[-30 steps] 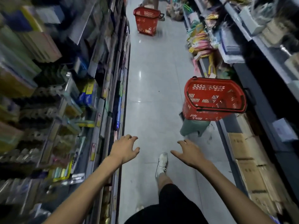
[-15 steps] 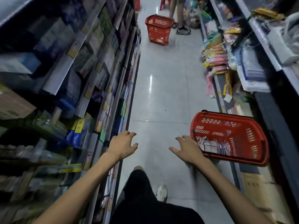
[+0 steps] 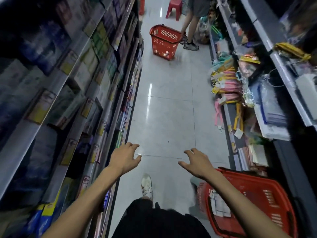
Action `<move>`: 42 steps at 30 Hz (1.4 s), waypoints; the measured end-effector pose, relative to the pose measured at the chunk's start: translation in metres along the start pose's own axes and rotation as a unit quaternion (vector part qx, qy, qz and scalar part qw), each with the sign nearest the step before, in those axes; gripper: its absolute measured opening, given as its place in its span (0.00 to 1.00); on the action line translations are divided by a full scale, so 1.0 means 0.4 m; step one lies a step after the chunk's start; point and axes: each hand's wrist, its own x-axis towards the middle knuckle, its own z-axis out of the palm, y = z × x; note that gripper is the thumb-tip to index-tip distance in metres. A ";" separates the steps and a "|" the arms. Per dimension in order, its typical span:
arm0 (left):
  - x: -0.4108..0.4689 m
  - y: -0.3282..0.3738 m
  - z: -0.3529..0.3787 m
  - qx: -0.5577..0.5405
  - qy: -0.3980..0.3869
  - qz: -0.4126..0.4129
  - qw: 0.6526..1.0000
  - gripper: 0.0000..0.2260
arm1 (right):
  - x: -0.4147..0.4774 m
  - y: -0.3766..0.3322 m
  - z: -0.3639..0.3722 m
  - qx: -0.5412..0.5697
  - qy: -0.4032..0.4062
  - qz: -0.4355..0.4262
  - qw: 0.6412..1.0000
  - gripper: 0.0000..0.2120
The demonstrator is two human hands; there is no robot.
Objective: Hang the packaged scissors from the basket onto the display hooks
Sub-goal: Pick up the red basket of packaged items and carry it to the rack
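A red basket [image 3: 267, 200] sits at the lower right of the aisle, beside the right shelving. Flat white packages [image 3: 219, 205] lie inside it; I cannot tell what they contain. My left hand [image 3: 124, 158] and my right hand [image 3: 197, 163] are both stretched out over the floor with fingers spread, holding nothing. My right forearm crosses over the basket's near left rim. No display hooks stand out among the blurred shelves.
Stocked shelves [image 3: 68, 93] wall the aisle on the left and hanging goods [image 3: 229, 86] crowd the right. Far ahead stand a second red basket [image 3: 163, 42], a person's legs [image 3: 190, 31] and a red stool [image 3: 174, 7]. My white shoe [image 3: 146, 186] is below.
The view has advanced down the aisle; the near basket slid from mid right to the lower right corner. The far basket and person look closer. Both hands stay empty and spread.
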 end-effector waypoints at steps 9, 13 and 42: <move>0.376 -0.065 -0.186 -0.011 0.001 -0.004 1.000 0.27 | 0.336 -0.054 -0.225 0.029 0.021 0.029 0.999 0.33; 0.501 -0.078 -0.199 -0.004 -0.012 0.008 1.000 0.27 | 0.451 -0.054 -0.261 0.047 0.000 0.032 0.998 0.34; 1.804 -0.082 -0.786 0.024 -0.023 -0.001 0.999 0.26 | 1.693 0.023 -0.994 0.077 -0.006 0.001 0.997 0.32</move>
